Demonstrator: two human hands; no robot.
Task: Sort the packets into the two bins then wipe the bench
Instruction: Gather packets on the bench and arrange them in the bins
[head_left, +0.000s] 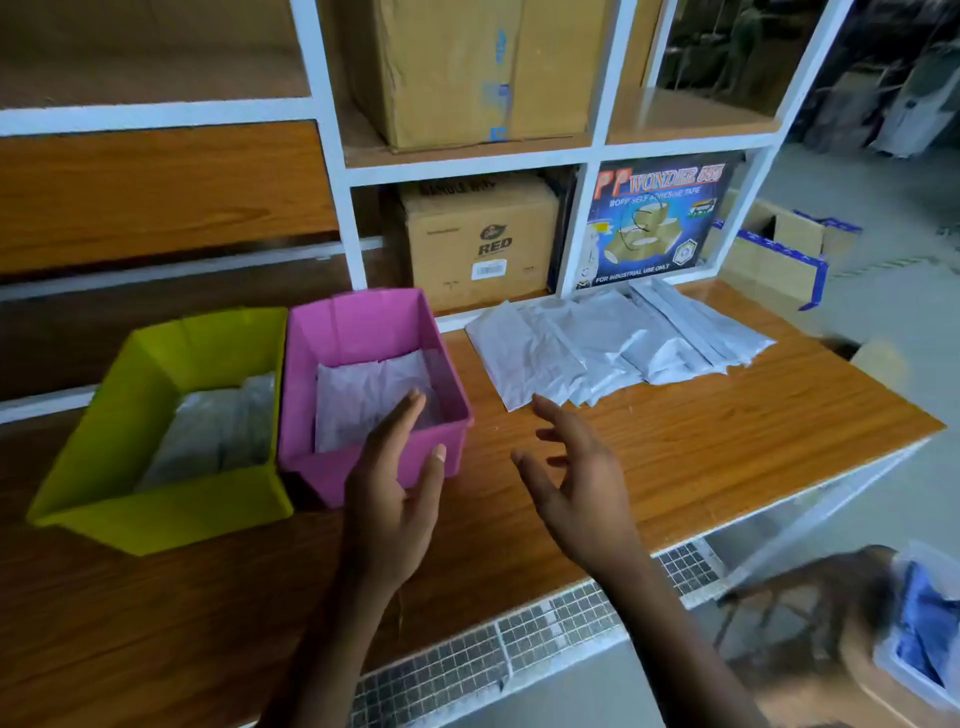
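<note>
A green bin (156, 519) holding clear-wrapped packets (218, 431) sits beside a pink bin (363, 322) holding a crinkled pale packet (363, 400) on a wooden bench (727, 441). Right of the bins, a fanned heap (597, 343) of flat silver-grey packets lies against the shelving (332, 182). Both hands are empty, fingers spread: left hand (395, 499) over the pink bin's near corner, right hand (576, 483) near the heap.

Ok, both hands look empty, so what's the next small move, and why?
Probably reach the right hand forward to the nearest flat silver foil packet: it and the left hand are open and empty, and a pile lies unsorted on the wooden bench.
</note>
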